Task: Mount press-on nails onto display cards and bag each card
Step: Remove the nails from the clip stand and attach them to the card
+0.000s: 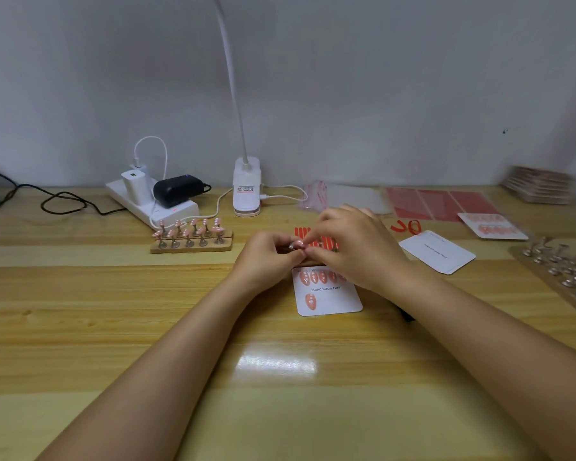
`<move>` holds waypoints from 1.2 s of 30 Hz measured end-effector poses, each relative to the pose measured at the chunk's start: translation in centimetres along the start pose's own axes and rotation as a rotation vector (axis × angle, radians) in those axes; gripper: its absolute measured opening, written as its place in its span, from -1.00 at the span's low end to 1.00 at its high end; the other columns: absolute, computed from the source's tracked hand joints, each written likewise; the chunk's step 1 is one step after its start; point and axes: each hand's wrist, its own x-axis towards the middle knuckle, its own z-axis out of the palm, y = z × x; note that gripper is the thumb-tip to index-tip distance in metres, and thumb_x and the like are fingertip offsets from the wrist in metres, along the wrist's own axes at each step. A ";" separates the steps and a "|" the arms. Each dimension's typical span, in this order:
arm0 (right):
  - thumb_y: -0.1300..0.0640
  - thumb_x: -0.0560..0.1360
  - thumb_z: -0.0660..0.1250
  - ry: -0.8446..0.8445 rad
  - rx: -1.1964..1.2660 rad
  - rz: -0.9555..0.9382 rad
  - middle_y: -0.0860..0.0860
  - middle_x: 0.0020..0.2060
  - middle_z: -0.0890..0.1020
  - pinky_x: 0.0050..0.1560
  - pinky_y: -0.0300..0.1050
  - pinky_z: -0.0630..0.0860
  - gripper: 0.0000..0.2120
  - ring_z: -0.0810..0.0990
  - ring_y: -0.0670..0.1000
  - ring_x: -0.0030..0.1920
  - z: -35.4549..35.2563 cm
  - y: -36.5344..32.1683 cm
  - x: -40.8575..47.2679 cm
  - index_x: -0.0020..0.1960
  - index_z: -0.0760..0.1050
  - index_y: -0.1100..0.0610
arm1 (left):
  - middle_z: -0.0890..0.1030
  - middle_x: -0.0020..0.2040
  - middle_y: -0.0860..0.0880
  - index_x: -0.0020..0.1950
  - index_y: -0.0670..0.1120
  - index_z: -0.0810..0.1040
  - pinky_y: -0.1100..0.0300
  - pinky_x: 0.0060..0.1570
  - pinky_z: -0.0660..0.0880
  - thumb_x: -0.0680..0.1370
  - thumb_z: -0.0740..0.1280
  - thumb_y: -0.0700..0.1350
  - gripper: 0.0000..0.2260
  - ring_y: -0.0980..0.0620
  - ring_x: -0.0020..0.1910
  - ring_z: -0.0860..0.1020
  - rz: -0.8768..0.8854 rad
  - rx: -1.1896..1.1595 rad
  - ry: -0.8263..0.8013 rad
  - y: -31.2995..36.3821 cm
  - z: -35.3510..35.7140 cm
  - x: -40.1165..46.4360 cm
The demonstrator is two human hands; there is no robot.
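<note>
A pink press-on nail [299, 243] is pinched between the fingertips of the left hand [269, 254] and right hand [350, 242], just above the display card [328, 299] on the wooden table [113, 311]. Six nails appear mounted, one partly hidden. More nails wait on a stand [191, 236].

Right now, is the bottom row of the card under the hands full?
No, the display card shows only one pink nail in its bottom row.

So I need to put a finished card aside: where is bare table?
Bare wood lies left of the display card, in front of the nail stand, and near the table edge between the forearms. The right side is crowded with blank cards and red sheets.
</note>
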 end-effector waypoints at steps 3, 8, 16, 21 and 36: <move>-0.03 0.51 0.29 0.027 -0.078 -0.060 -0.12 0.01 0.56 0.00 -0.25 0.12 -0.78 0.43 -0.07 0.09 0.0 0.0 -0.1 0.12 0.58 -0.05 | 0.58 -0.31 0.12 -0.13 -0.03 0.62 0.50 -0.32 0.36 0.49 0.36 -0.25 -0.87 0.39 -0.37 0.49 0.019 0.012 -0.013 0.0 0.0 0.0; 0.06 0.55 0.25 0.061 -0.108 -0.164 0.01 -0.03 0.61 -0.01 -0.13 0.20 -0.79 0.49 0.07 0.03 0.1 -0.1 -0.3 0.10 0.61 0.04 | 0.65 -0.16 -0.05 -0.07 -0.01 0.64 0.18 -0.09 0.47 0.49 0.37 -0.21 -0.88 0.11 -0.16 0.54 0.048 0.051 -0.022 0.0 0.0 -0.2; 0.22 0.36 0.39 0.152 -0.210 -0.261 0.07 -0.35 0.62 -0.24 -0.05 0.45 -0.92 0.56 0.13 -0.30 0.2 -0.2 -0.3 -0.24 0.67 0.18 | 0.55 -0.35 0.06 -0.31 -0.06 0.52 0.22 -0.24 0.41 0.41 0.45 -0.18 -0.85 0.12 -0.31 0.48 0.030 0.098 0.072 -0.2 0.2 -0.1; 0.23 0.34 0.45 0.210 -0.203 -0.327 0.04 -0.37 0.62 -0.27 -0.10 0.43 -0.98 0.55 0.10 -0.34 0.5 0.2 -0.3 -0.26 0.65 0.17 | 0.52 -0.40 0.10 -0.38 -0.03 0.50 0.42 -0.40 0.33 0.43 0.46 -0.18 -0.78 0.28 -0.46 0.44 0.013 0.057 0.063 -0.2 0.1 0.1; 0.14 0.34 0.49 0.249 -0.175 -0.247 0.06 -0.34 0.61 -0.20 -0.06 0.43 -0.90 0.57 0.11 -0.30 0.8 0.1 -0.4 -0.25 0.66 0.19 | 0.57 -0.35 0.12 -0.31 0.00 0.57 0.42 -0.35 0.40 0.46 0.41 -0.21 -0.82 0.23 -0.34 0.51 0.027 0.080 0.050 -0.2 0.1 0.1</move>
